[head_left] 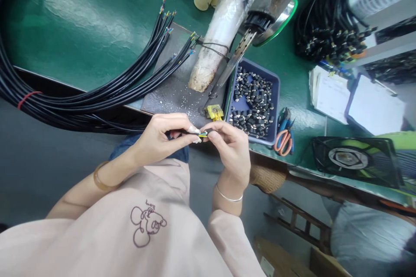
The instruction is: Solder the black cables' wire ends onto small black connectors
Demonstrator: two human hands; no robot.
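Observation:
Close to the bench edge, both my hands meet in front of my body. Thumb and fingers of my left hand (pixel 170 136) are closed on the end of a black cable. Short coloured wires (pixel 203 134), yellow, green and blue among them, stick out between the two hands. My right hand (pixel 231 145) pinches at the wires' tips; what sits in its fingertips is mostly hidden and too small to name. Just beyond the hands lies a small yellow block (pixel 214 112). A blue tray (pixel 276 108) of small black connectors (pixel 253 99) stands to their right.
A soldering iron (pixel 235 56) slants down beside a wrapped white rod (pixel 212 39) over a dark plate (pixel 175 91). Bundled black cables (pixel 97 99) cross the left edge. Pliers (pixel 284 136), papers (pixel 331 95) and a fan (pixel 354 158) lie right. Another cable bundle (pixel 325 21) is behind.

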